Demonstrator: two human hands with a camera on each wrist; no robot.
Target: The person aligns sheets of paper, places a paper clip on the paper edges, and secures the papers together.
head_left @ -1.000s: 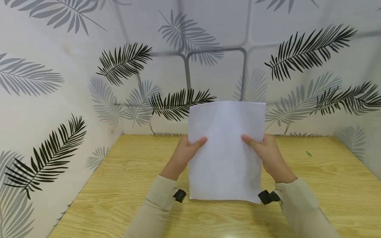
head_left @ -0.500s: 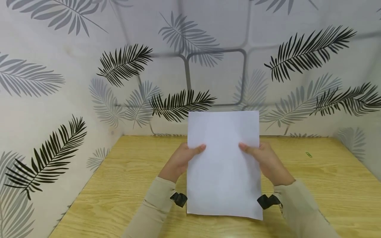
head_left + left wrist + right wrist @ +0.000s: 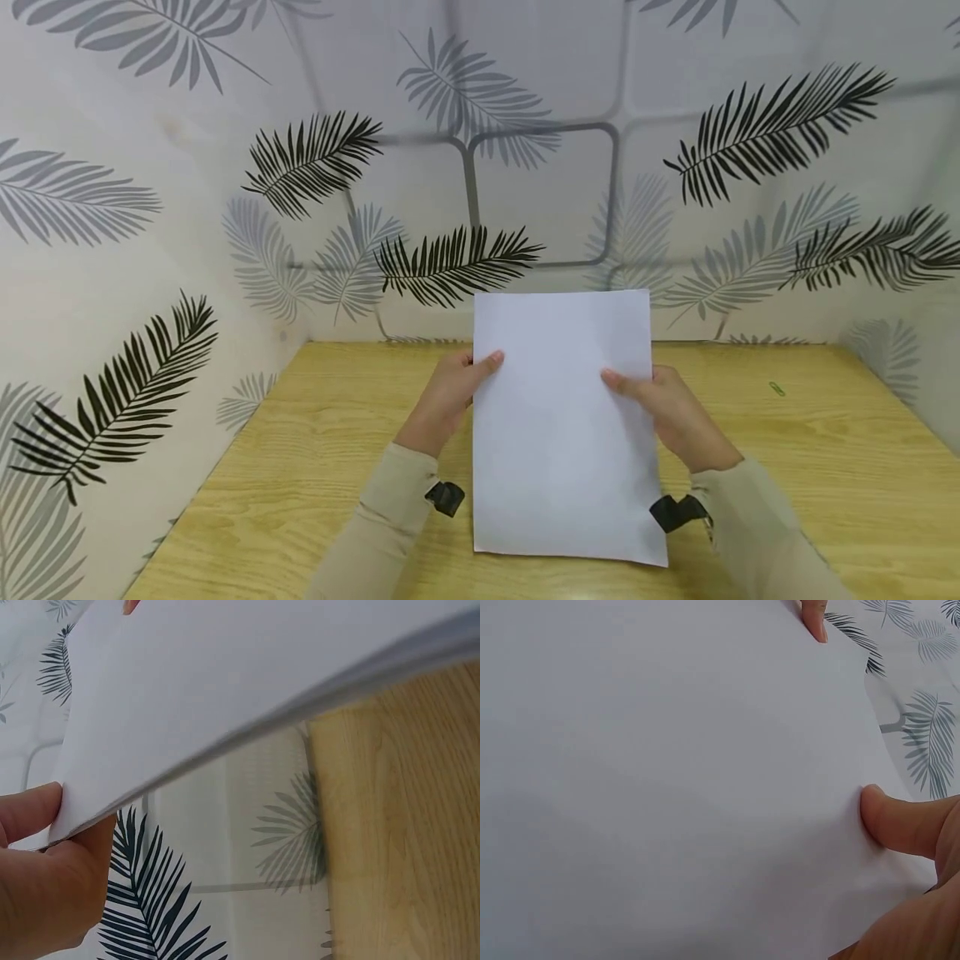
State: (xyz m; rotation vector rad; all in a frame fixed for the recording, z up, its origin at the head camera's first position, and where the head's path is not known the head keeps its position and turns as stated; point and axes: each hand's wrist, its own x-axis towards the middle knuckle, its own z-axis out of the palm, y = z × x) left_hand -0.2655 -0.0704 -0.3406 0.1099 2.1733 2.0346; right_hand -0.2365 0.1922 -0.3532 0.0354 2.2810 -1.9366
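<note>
A thin stack of blank white paper [image 3: 562, 442] is held upright in front of the wall, tilted a little toward the head camera. Its left edge is gripped by my left hand [image 3: 447, 398], thumb on the front face and fingers behind. On the opposite edge my right hand [image 3: 686, 417] pinches the paper the same way, its thumb pressing slightly lower. Layered sheet edges [image 3: 247, 735] show along the side in the left wrist view. The right wrist view has the thumb [image 3: 900, 821] flat against the white face. The fingers behind the paper are mostly hidden.
A small green paper clip [image 3: 777, 388] lies at the right on the wood-grain table [image 3: 315, 450]. Behind the table rises a wall [image 3: 540, 192] with a leaf pattern, and it also closes off the left side. Black wrist cameras [image 3: 447, 498] sit by both sleeves.
The paper has come down and its lower edge is nearer the camera, so it looks straighter. Lately my left thumb has shifted up and outward toward the left edge.
</note>
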